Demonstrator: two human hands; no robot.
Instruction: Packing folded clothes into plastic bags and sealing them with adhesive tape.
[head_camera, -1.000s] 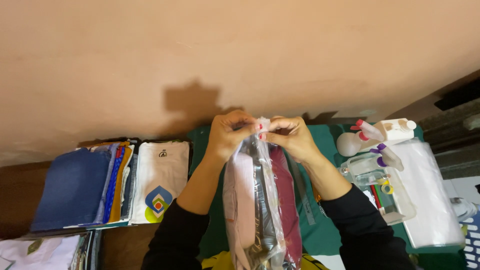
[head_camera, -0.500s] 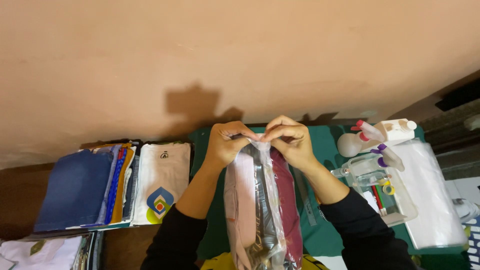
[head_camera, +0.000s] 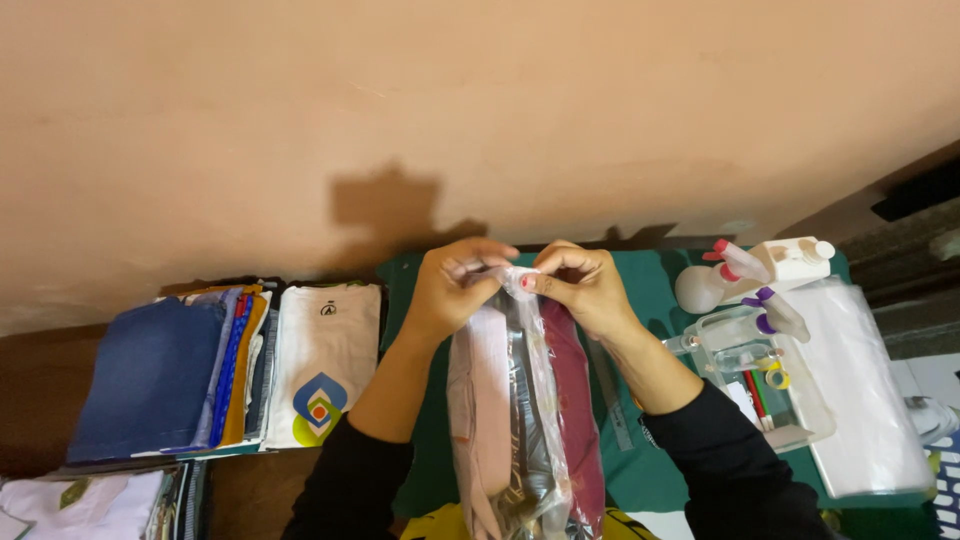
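Note:
My left hand (head_camera: 455, 285) and my right hand (head_camera: 580, 285) meet at the far end of a clear plastic bag (head_camera: 535, 400). Both pinch the bag's gathered mouth between fingers and thumbs. Inside the bag lie folded cloths in pink, dark grey and maroon, side by side. The bag stretches from my hands back towards my body over a green mat (head_camera: 640, 290).
A stack of folded clothes (head_camera: 150, 375) with blue on top and a white printed shirt (head_camera: 325, 375) lie to the left. To the right stand spray bottles (head_camera: 745, 270), a clear box of small items (head_camera: 765, 385) and a pile of clear bags (head_camera: 865, 380). A peach wall rises behind.
My hands have closed in together on the bag's mouth and shifted slightly, bunching the plastic tighter. Everything else stays put.

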